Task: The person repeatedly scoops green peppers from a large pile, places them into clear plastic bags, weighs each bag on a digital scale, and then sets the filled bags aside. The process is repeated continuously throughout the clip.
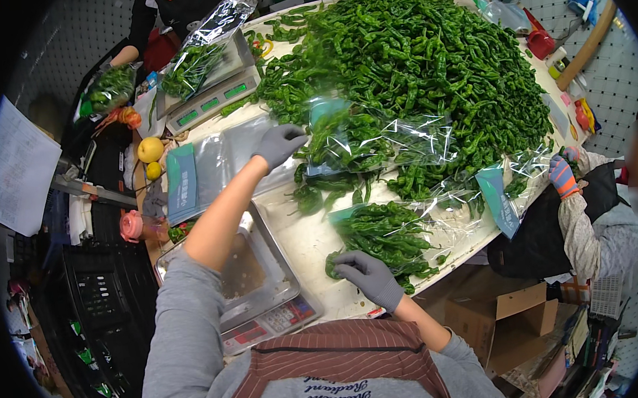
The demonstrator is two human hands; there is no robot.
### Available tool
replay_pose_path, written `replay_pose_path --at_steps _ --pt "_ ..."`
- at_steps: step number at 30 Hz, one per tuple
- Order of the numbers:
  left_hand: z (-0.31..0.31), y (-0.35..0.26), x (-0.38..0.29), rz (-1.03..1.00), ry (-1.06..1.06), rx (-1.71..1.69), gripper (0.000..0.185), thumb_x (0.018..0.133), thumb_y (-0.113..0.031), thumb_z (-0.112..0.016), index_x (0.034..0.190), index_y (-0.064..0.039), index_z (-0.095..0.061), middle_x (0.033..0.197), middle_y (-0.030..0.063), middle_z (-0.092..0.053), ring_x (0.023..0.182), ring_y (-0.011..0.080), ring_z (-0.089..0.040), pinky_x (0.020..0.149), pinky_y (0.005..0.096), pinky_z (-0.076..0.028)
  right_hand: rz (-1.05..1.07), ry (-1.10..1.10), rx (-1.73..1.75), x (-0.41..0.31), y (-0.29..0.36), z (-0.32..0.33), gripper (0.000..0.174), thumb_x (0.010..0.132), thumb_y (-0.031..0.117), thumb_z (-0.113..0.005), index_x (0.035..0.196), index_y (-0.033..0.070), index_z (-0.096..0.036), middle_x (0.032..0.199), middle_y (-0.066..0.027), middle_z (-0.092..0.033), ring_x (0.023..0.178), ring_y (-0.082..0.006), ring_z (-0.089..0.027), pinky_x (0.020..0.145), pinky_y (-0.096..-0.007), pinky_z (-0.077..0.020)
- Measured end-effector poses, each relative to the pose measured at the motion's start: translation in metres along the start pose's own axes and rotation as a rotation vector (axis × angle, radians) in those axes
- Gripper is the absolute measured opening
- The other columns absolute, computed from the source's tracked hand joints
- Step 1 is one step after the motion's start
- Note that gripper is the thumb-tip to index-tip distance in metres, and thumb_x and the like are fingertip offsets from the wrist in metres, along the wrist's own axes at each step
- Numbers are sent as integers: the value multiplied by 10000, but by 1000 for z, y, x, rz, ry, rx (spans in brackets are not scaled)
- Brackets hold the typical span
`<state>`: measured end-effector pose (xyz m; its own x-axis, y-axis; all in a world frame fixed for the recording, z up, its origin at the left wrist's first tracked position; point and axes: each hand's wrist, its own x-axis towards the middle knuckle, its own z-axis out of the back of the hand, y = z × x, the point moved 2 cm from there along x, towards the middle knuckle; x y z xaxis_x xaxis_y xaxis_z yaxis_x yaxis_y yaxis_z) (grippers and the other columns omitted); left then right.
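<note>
My left hand (pixel 277 145), in a grey glove, is by the left end of a clear plastic bag of green peppers (pixel 348 147). Its fingers are bent, and whether they grip the bag cannot be made out. Lower down, my right hand (pixel 370 277), gloved the same way, has its fingertips pinched at a curled green pepper (pixel 331 265). Just beyond it lies a second bag of green peppers (pixel 379 231), with peppers spilling from its near side. A large heap of green peppers (pixel 420 64) covers the far part of the white table (pixel 299 239).
Left of me stand a scale with a metal tray (pixel 256 248) and a stack of flat bags (pixel 211 165). Another scale (pixel 215 103) bears a filled bag. A co-worker's gloved hand (pixel 562 176) is at the right. A cardboard box (pixel 499 319) sits beside the table.
</note>
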<state>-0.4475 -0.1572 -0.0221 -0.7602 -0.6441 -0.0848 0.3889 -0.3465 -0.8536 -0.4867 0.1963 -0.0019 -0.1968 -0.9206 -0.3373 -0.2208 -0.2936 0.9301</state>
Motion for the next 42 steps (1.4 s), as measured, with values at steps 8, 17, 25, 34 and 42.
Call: replay_pose_path --at_steps 8,17,25,34,42 --pt "-60 -7 59 65 -186 337 330 817 -369 -677 854 -41 -677 907 200 -672 847 363 -640 758 416 -500 42 -106 -15 -16 -4 23 247 910 189 -656 1113 49 -666 1060 -56 -674 891 -109 -626 788 -247 -498" --pt "3 -33 -5 6 -362 -179 265 909 -290 -644 922 -25 -647 748 48 -632 669 138 -578 624 289 -474 132 -487 606 79 23 131 848 897 327 -673 1457 -81 -183 1408 -221 -354 1365 -345 -328 1109 -448 -352" --pt "43 -83 -190 49 -359 -540 231 931 -230 -619 905 -1 -626 782 34 -602 684 103 -555 648 244 -462 329 -878 407 184 48 172 449 885 266 -670 1230 0 -562 1136 -78 -631 937 -188 -598 803 -320 -481" --pt "-19 -56 -288 253 -364 -776 282 917 -254 -633 1037 1 -646 869 54 -644 762 131 -612 672 264 -510 707 -434 94 156 262 39 215 818 191 -714 891 -9 -685 778 -56 -661 660 -123 -569 605 -299 -457" --pt "-53 -87 -297 -35 -213 -1598 563 920 -368 -630 1350 -48 -460 1303 126 -557 1160 282 -550 957 364 -486 566 -46 801 67 221 -78 70 948 126 -564 937 80 -616 882 -29 -615 775 -132 -584 686 -276 -495"
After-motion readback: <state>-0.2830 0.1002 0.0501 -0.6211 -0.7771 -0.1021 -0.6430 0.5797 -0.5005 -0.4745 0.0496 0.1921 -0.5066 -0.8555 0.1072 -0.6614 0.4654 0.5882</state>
